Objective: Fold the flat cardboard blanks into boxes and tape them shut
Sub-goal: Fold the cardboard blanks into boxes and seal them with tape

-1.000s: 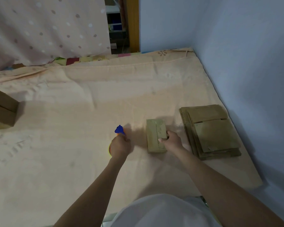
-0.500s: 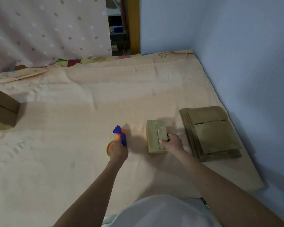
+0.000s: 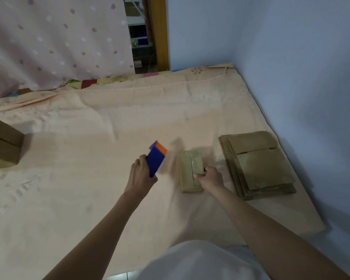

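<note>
Resting on the peach-coloured bed sheet [image 3: 89, 128], a small folded brown cardboard box [image 3: 190, 171] is found just right of centre, with a strip of tape seen along its top seam. The box is held by the right hand [image 3: 209, 177], whose thumb is pressed on the top face while the fingers are curled round the side at 3 o'clock. At 9 o'clock of the box, near it but not touching, a blue and orange plastic tape dispenser [image 3: 156, 159] is gripped by the left hand [image 3: 140, 178]; the fingers are wrapped round its lower part and the orange end is pointed toward 1 o'clock. The dispenser is blurred, and contact with the sheet cannot be determined. At 3 o'clock of the box, just beside the right hand, a stack of flat brown cardboard blanks [image 3: 259, 164] is noted on the sheet, close to the pale blue wall [image 3: 291, 67]. At the far 9 o'clock edge of the view, well apart from both hands, brown assembled cardboard boxes [image 3: 2, 144] are recorded, partly cut off. At 11 o'clock, a pink dotted curtain [image 3: 55, 41] is observed hanging behind the sheet.
</note>
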Action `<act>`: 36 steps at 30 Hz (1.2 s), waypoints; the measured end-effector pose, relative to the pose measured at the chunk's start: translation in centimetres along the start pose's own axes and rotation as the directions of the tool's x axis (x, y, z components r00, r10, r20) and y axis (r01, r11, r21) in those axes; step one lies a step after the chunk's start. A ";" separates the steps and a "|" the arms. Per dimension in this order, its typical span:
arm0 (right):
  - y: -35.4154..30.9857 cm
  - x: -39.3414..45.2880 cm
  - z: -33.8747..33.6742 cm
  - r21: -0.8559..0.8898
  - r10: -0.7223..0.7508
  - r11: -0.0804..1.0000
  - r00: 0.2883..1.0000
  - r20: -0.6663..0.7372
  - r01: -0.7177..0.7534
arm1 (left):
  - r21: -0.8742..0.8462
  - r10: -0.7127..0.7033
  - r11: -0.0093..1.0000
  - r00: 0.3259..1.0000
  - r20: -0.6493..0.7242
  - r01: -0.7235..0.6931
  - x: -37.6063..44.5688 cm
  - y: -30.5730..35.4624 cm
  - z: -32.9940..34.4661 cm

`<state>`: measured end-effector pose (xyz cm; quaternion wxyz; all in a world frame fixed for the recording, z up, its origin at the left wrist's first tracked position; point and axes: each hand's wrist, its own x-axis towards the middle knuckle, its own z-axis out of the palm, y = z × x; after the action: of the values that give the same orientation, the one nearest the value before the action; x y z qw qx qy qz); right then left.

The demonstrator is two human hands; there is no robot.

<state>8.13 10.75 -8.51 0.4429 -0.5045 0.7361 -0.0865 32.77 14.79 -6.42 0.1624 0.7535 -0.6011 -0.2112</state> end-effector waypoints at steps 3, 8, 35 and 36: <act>-0.1 -0.3 0.0 0.035 0.004 0.999 1.000 0.011 -0.005 | -0.213 0.079 0.975 0.996 0.039 -0.069 -0.2 3.0 -0.9; 0.2 -0.3 0.1 0.080 0.031 0.996 1.000 0.000 -0.031 | -0.502 0.100 0.865 0.979 0.180 0.004 -1.2 5.2 1.0; 3.4 -3.9 1.1 0.121 -0.190 0.968 0.960 -0.208 0.218 | -0.297 0.306 0.928 0.915 0.265 -0.224 -2.8 1.3 2.5; 3.5 -3.8 1.0 0.153 -0.181 0.965 0.963 -0.200 0.213 | -0.309 0.317 0.923 0.909 0.272 -0.229 -2.8 1.2 2.4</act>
<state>6.94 15.87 -8.94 0.4041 -0.5249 0.7095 -0.2404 30.00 17.27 -7.58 0.1932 0.5882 -0.6851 -0.3839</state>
